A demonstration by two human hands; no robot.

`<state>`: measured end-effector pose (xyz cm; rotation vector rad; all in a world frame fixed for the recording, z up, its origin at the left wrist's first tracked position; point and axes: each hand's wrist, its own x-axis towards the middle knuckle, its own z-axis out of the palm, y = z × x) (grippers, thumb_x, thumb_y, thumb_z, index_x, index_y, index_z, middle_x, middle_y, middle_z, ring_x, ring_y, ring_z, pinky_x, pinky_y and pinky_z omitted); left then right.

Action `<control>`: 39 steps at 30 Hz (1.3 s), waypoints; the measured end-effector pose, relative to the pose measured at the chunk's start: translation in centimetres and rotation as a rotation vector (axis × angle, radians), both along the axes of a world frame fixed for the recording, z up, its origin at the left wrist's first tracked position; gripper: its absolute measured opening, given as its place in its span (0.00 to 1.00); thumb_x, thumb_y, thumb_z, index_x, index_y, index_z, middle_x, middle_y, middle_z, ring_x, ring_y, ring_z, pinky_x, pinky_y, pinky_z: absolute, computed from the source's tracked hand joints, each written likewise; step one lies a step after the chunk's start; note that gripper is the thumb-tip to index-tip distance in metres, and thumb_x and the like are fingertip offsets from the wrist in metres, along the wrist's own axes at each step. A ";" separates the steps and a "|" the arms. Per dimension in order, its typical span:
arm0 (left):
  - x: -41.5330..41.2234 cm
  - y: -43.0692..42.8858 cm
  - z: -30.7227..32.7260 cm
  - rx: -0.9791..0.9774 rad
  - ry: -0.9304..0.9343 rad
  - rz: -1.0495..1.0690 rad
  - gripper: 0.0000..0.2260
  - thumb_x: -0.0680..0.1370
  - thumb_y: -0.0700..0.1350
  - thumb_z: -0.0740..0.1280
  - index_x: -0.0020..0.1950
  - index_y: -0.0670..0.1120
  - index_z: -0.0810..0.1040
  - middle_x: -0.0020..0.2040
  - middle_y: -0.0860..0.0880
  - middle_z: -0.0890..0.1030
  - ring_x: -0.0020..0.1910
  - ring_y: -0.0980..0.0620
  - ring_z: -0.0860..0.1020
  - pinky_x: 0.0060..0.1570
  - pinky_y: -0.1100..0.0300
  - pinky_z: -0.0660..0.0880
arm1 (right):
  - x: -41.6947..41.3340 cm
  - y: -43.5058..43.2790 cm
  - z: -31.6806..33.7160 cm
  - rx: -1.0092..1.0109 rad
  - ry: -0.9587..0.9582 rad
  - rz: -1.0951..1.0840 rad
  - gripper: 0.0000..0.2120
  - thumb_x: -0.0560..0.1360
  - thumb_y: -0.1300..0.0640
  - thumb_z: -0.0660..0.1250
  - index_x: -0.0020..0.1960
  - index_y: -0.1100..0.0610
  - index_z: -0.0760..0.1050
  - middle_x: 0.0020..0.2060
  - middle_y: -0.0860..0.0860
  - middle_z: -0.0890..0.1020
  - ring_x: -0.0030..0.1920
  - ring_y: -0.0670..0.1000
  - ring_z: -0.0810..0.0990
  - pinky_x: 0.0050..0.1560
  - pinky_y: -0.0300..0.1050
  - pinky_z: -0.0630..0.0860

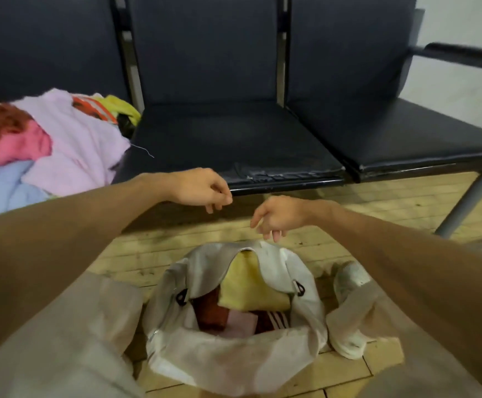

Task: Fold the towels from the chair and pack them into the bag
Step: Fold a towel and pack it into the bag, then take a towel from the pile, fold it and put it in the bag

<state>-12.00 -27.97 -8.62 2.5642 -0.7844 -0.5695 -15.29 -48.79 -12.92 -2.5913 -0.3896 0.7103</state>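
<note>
Left grip [202, 190]: loosely curled, empty, beside the chair [234, 145] edge.
Right grip [280, 216]: slack, empty, just above the bag [234, 359].
Bag: on the floor, mouth gaping so folded pieces could drop in; yellow towel [251, 285] lay on top inside.
Towels [70, 139]: unfolded heap on the left seat, probably next.

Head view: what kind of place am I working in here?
Likely a waiting room or lobby: a row of linked padded seats on a metal frame, an armrest at the end, standing on a worn wooden floor.
</note>
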 end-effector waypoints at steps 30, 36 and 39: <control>4.1 23.8 -0.7 -0.047 -0.477 0.895 0.20 0.74 0.52 0.70 0.57 0.38 0.75 0.56 0.37 0.76 0.58 0.40 0.72 0.52 0.54 0.67 | 14.8 28.6 4.2 0.367 -0.348 0.016 0.18 0.75 0.45 0.68 0.55 0.57 0.77 0.49 0.52 0.80 0.50 0.53 0.78 0.50 0.48 0.75; 3.3 23.0 0.8 -0.293 -0.605 0.941 0.07 0.76 0.44 0.69 0.40 0.43 0.76 0.32 0.47 0.74 0.38 0.45 0.72 0.35 0.57 0.59 | 14.1 28.9 4.6 0.512 -0.424 -0.075 0.07 0.77 0.54 0.68 0.49 0.58 0.78 0.45 0.54 0.80 0.46 0.54 0.79 0.46 0.47 0.75; 3.2 21.3 2.2 -0.521 -0.649 0.940 0.09 0.77 0.42 0.68 0.38 0.43 0.74 0.31 0.51 0.71 0.33 0.52 0.69 0.32 0.61 0.60 | 14.4 27.7 6.4 0.725 -0.367 -0.249 0.07 0.78 0.55 0.65 0.52 0.57 0.77 0.48 0.53 0.80 0.49 0.52 0.78 0.49 0.47 0.76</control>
